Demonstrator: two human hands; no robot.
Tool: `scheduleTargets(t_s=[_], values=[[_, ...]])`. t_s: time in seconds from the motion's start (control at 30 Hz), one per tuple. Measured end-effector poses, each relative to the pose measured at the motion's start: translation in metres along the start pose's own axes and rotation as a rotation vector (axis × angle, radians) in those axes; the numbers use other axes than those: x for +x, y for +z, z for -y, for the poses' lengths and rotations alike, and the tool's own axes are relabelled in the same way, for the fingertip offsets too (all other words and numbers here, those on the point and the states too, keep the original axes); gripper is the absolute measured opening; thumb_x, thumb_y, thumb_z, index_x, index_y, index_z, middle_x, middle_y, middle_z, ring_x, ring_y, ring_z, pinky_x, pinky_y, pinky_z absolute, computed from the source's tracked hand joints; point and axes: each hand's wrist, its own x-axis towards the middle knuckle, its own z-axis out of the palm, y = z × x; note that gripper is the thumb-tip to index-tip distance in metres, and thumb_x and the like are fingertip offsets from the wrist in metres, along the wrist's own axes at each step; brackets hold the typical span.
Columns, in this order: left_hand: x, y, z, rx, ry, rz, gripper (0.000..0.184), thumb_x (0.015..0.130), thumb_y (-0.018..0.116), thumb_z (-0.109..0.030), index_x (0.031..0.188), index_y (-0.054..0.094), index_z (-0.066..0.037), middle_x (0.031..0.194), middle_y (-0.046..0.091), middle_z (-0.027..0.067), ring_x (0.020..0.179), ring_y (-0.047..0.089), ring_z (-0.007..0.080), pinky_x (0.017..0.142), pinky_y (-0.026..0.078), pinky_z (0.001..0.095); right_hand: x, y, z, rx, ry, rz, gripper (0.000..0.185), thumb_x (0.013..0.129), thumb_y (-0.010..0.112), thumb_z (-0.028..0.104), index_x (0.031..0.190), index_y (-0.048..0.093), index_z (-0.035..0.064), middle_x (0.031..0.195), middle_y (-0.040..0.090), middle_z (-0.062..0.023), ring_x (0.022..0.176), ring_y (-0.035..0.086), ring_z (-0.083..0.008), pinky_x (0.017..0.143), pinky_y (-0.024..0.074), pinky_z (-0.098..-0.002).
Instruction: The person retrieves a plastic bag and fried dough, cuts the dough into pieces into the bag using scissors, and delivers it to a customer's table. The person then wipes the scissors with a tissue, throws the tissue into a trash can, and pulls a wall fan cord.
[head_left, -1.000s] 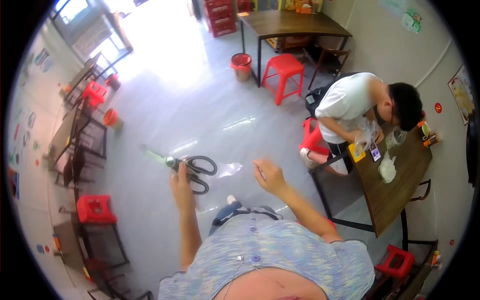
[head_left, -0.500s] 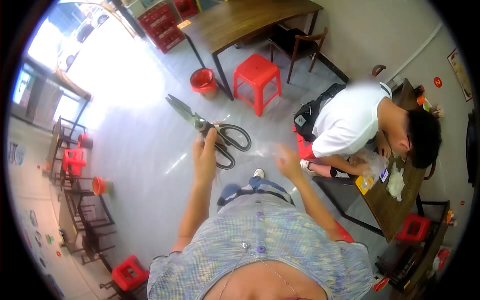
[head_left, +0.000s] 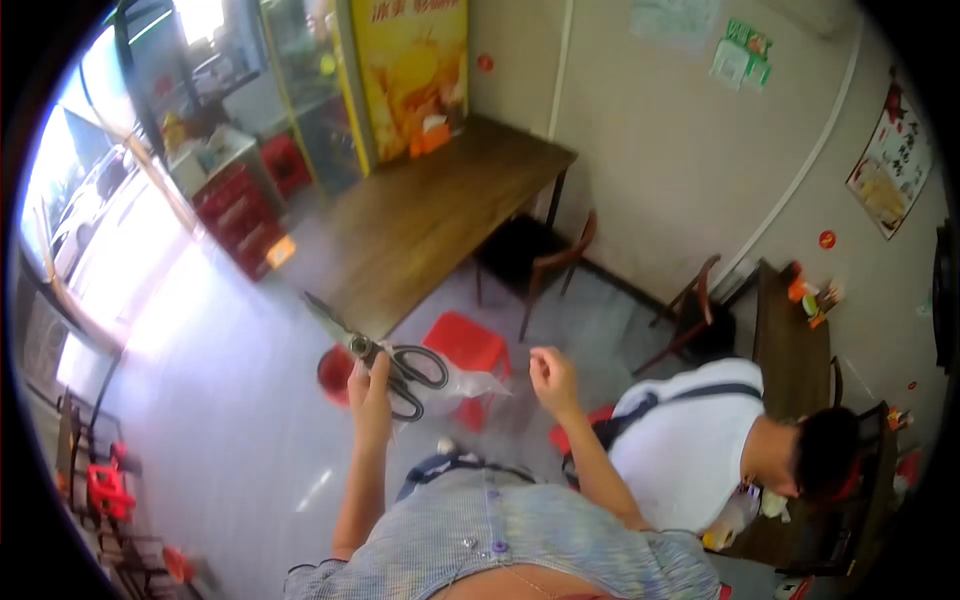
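Observation:
My left hand [head_left: 370,405] is closed around a pair of scissors [head_left: 359,345] near the pivot. The blades point up and to the left, and the black loop handles [head_left: 420,366] extend to the right of my fingers. A thin clear plastic wrapper [head_left: 475,384] trails rightward from behind the handles, seemingly held in the same hand. To the right of the wrapper's loose end, my right hand [head_left: 554,382] is raised with its fingers curled together. Whether anything small is inside it is hidden.
Ahead is a long wooden table [head_left: 440,215], with a red stool [head_left: 468,345] and a red bin [head_left: 334,375] before it. A dark chair [head_left: 530,260] stands alongside. A person in a white shirt [head_left: 690,440] bends over another table [head_left: 790,340] at my right.
My view has turned upward and to the right, bringing more of the long table and wall into sight. The right hand's fingers are now curled, apart from the wrapper. The scissors stay in my left hand.

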Motion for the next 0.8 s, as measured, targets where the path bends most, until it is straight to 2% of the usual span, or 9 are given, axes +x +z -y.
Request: scheduleTargets(t_s=[0.13, 0.17, 0.27, 0.33, 0.47, 0.53, 0.6, 0.7, 0.8], values=[[0.098, 0.049, -0.009, -0.016, -0.062, 0.089, 0.021, 0.089, 0.05, -0.019, 0.096, 0.057, -0.001, 0.078, 0.057, -0.0005, 0.069, 0.05, 0.0072, 0.062, 0.04, 0.0213, 0.083, -0.006, -0.037, -0.094, 0.061, -0.162, 0.012, 0.081, 0.055, 0.008, 0.091, 0.058, 0.0043, 0.074, 0.056, -0.0084, 0.056, 0.053, -0.0183, 0.054, 0.0435, -0.0288], [0.117, 0.058, -0.008, 0.01, -0.044, 0.132, 0.021, 0.089, 0.05, -0.019, 0.096, 0.057, 0.0, 0.079, 0.057, -0.0004, 0.07, 0.05, 0.0072, 0.063, 0.04, 0.0215, 0.103, -0.008, -0.053, -0.061, 0.08, -0.206, 0.012, 0.081, 0.056, 0.006, 0.091, 0.058, 0.001, 0.071, 0.056, -0.0075, 0.057, 0.051, -0.0132, 0.053, 0.0419, -0.0253], [0.163, 0.088, 0.009, -0.038, -0.008, 0.205, 0.021, 0.089, 0.048, -0.017, 0.099, 0.055, 0.001, 0.083, 0.055, 0.0004, 0.076, 0.049, 0.0077, 0.068, 0.039, 0.0229, 0.175, -0.016, -0.104, -0.167, 0.066, -0.294, 0.013, 0.081, 0.056, 0.007, 0.093, 0.058, 0.0012, 0.071, 0.056, -0.0073, 0.056, 0.05, -0.0128, 0.053, 0.042, -0.0261], [0.179, 0.11, 0.022, 0.015, -0.047, 0.208, 0.021, 0.089, 0.049, -0.016, 0.1, 0.055, 0.001, 0.082, 0.054, -0.0001, 0.075, 0.047, 0.0075, 0.067, 0.038, 0.0223, 0.232, -0.038, -0.122, -0.254, -0.031, -0.348, 0.014, 0.083, 0.055, 0.009, 0.094, 0.058, 0.0012, 0.069, 0.055, -0.0078, 0.057, 0.049, -0.0129, 0.054, 0.042, -0.0269], [0.232, 0.183, 0.054, -0.088, -0.031, 0.187, 0.018, 0.089, 0.049, -0.015, 0.098, 0.054, 0.0, 0.081, 0.052, -0.0003, 0.074, 0.047, 0.0068, 0.066, 0.038, 0.0216, 0.379, -0.115, -0.187, -0.295, 0.077, -0.423, 0.019, 0.086, 0.053, 0.016, 0.098, 0.058, 0.0019, 0.069, 0.056, -0.0075, 0.058, 0.051, -0.014, 0.053, 0.0416, -0.0277], [0.258, 0.234, 0.061, -0.136, -0.038, 0.088, 0.017, 0.088, 0.05, -0.014, 0.098, 0.054, -0.001, 0.081, 0.053, -0.0001, 0.074, 0.047, 0.0065, 0.066, 0.038, 0.0211, 0.464, -0.168, -0.241, -0.323, -0.187, -0.548, 0.019, 0.087, 0.051, 0.017, 0.097, 0.057, 0.0013, 0.071, 0.057, -0.0076, 0.06, 0.051, -0.0121, 0.054, 0.0421, -0.0273], [0.286, 0.283, 0.063, -0.132, 0.005, 0.048, 0.017, 0.088, 0.049, -0.013, 0.097, 0.054, 0.0, 0.081, 0.054, 0.0002, 0.073, 0.047, 0.0067, 0.065, 0.038, 0.0214, 0.539, -0.221, -0.26, -0.419, -0.104, -0.553, 0.018, 0.087, 0.051, 0.016, 0.096, 0.057, 0.0014, 0.075, 0.058, -0.0076, 0.062, 0.052, -0.0128, 0.055, 0.0429, -0.0265], [0.315, 0.343, 0.059, -0.1, 0.005, -0.016, 0.019, 0.089, 0.048, -0.015, 0.098, 0.054, 0.0, 0.081, 0.054, 0.0001, 0.073, 0.048, 0.007, 0.066, 0.039, 0.0218, 0.631, -0.265, -0.275, -0.374, -0.28, -0.68, 0.016, 0.087, 0.051, 0.015, 0.092, 0.057, 0.0017, 0.078, 0.058, -0.0072, 0.065, 0.053, -0.0146, 0.057, 0.0436, -0.027], [0.333, 0.376, 0.053, -0.146, 0.046, -0.021, 0.016, 0.089, 0.049, -0.014, 0.096, 0.053, -0.001, 0.083, 0.055, 0.0009, 0.075, 0.049, 0.008, 0.067, 0.04, 0.0229, 0.701, -0.287, -0.263, -0.32, -0.296, -0.706, 0.014, 0.086, 0.051, 0.014, 0.09, 0.057, 0.0023, 0.08, 0.057, -0.0073, 0.068, 0.054, -0.0173, 0.06, 0.0438, -0.028]])
